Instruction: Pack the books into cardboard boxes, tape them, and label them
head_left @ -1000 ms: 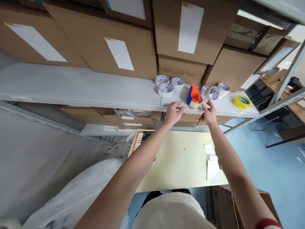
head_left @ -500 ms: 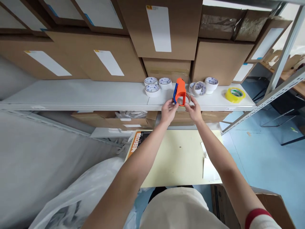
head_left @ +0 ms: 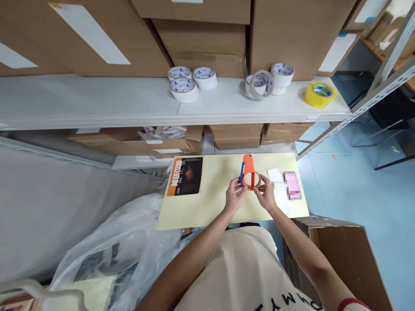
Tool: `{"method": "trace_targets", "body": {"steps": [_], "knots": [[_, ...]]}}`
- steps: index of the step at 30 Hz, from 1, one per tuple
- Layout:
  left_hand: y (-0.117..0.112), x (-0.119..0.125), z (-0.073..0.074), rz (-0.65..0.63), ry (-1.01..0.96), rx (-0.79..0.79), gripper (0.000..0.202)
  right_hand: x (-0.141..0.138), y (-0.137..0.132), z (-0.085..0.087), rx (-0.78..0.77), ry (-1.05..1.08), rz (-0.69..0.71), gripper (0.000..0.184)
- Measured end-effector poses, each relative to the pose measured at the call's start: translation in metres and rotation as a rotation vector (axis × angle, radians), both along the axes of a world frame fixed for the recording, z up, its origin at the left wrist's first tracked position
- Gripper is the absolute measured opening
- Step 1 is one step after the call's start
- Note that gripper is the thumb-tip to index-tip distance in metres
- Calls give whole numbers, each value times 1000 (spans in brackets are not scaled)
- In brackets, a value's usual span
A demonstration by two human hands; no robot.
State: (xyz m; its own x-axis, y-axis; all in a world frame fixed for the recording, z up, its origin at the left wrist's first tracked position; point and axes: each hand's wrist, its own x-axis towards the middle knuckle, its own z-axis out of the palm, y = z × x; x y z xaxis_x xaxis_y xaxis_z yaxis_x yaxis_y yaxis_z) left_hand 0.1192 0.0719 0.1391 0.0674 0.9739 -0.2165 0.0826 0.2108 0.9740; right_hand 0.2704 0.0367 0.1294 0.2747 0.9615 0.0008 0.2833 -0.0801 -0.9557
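Lowered over table [head_left: 210, 194]: orange-blue tape dispenser [head_left: 248, 172], left hand [head_left: 234, 196] and right hand [head_left: 266, 195] gripping.

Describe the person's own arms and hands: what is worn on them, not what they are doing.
The left hand and the right hand are bare: no gloves, and no ring or watch shows. Both forearms are uncovered. On the right arm a pale short sleeve ends in a red band. The left arm's sleeve is out of view. The shirt is cream with dark lettering.
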Motion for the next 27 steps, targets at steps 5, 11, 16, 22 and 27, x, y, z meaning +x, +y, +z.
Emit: {"method": "trace_targets", "body": {"steps": [5, 11, 16, 22, 27], "knots": [[-13, 1, -51, -113, -3, -146, 38, 3, -27, -54, -183, -8, -27, 61], [-21, 10, -84, -182, 38, -273, 44, 10, -39, -95, -209, -33, -92, 59], [-20, 20, -100, -229, 45, -342, 57, 16, -37, -114, -256, -38, -147, 58], [-21, 28, -110, -265, 36, -379, 87, 22, -33, -118, -301, 15, -151, 66], [-34, 13, -113, -294, 41, -441, 86, 26, -39, -113, -415, 56, -197, 80]]}}
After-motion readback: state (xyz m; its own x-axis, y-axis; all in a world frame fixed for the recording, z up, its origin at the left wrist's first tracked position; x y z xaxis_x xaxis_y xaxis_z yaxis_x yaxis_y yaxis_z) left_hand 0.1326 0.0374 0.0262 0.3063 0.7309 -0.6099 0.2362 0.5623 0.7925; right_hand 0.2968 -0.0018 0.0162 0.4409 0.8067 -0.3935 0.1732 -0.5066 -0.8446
